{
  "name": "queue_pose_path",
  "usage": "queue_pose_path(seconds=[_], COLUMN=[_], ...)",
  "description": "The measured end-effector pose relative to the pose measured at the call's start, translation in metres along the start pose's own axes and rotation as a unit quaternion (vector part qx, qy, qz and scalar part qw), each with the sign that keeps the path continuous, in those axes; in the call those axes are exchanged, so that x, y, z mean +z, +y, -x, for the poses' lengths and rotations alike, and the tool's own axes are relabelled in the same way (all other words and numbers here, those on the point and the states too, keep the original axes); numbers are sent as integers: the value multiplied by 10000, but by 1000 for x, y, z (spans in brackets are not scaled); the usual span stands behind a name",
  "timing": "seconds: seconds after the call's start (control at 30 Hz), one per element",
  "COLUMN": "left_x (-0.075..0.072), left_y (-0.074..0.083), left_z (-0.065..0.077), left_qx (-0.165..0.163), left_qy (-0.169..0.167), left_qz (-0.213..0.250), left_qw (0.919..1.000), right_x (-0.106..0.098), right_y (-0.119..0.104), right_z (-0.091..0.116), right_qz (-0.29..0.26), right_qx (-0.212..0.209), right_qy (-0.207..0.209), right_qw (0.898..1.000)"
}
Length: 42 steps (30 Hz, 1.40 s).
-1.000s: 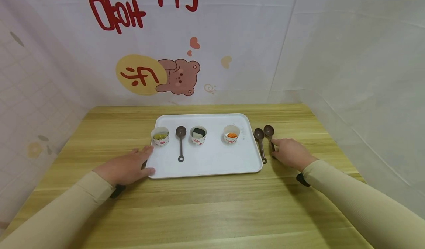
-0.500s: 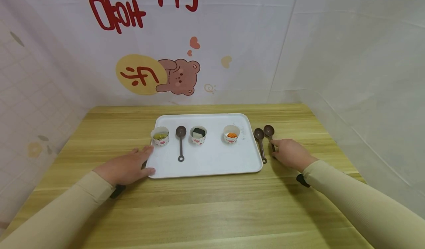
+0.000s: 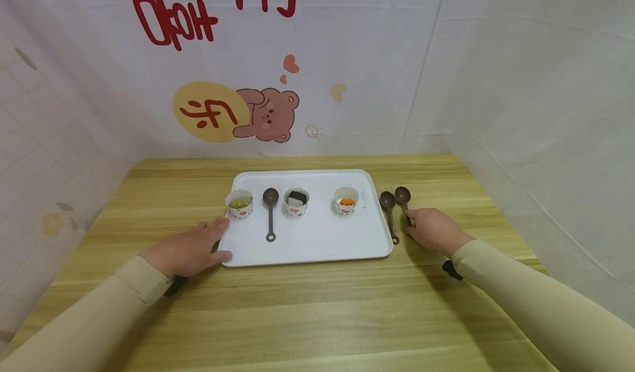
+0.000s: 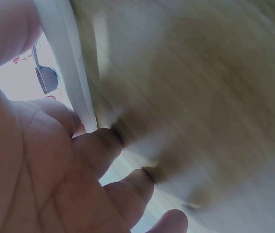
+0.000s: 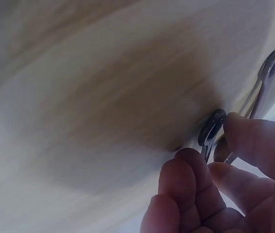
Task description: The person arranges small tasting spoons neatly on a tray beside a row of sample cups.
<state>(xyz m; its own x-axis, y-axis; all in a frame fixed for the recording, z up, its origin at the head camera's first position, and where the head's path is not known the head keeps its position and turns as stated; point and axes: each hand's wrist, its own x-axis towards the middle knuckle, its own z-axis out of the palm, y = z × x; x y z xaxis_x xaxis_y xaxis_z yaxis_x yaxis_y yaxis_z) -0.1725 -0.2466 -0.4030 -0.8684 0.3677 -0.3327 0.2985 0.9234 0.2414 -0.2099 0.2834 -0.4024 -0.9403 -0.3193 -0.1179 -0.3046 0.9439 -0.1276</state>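
Observation:
My right hand (image 3: 436, 230) pinches the handle of a dark brown spoon (image 3: 403, 195), whose bowl points away on the wood table. In the right wrist view the handle's ringed end (image 5: 211, 127) sticks out between thumb and fingers. Just left of it lies a second brown spoon (image 3: 388, 200), along the right edge of a white tray (image 3: 317, 242). At the tray's left edge rests my left hand (image 3: 186, 251), its thumb on the rim and its fingers (image 4: 98, 148) loosely spread alongside. A third brown spoon (image 3: 270, 197) lies on the tray.
On the tray stand a paper cup (image 3: 241, 213) with green pieces, a cup (image 3: 296, 210) with dark and pale pieces, and a cup (image 3: 345, 209) with orange pieces. The wooden table (image 3: 307, 317) meets a printed cloth wall (image 3: 367, 113) behind.

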Motion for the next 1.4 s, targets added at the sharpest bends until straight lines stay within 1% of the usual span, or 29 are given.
queue_pose_path(seconds=[0.3,0.77,1.1,1.4], left_x=[0,0,0,-1], left_y=[0,1,1,1], left_z=[0,0,0,0], left_qx=[-2,-15,-6,6], left_qy=[4,-23,-23,-13], left_qz=[12,49,50,92], left_qw=[10000,10000,10000,10000], right_x=[3,3,2,2], right_y=[4,6,9,10], right_z=[0,1,-1,0], right_qz=[33,23,-171,-285], right_qx=[-58,62,379,578], right_qy=[184,148,52,-7], right_qw=[9998,9999,9991,9979])
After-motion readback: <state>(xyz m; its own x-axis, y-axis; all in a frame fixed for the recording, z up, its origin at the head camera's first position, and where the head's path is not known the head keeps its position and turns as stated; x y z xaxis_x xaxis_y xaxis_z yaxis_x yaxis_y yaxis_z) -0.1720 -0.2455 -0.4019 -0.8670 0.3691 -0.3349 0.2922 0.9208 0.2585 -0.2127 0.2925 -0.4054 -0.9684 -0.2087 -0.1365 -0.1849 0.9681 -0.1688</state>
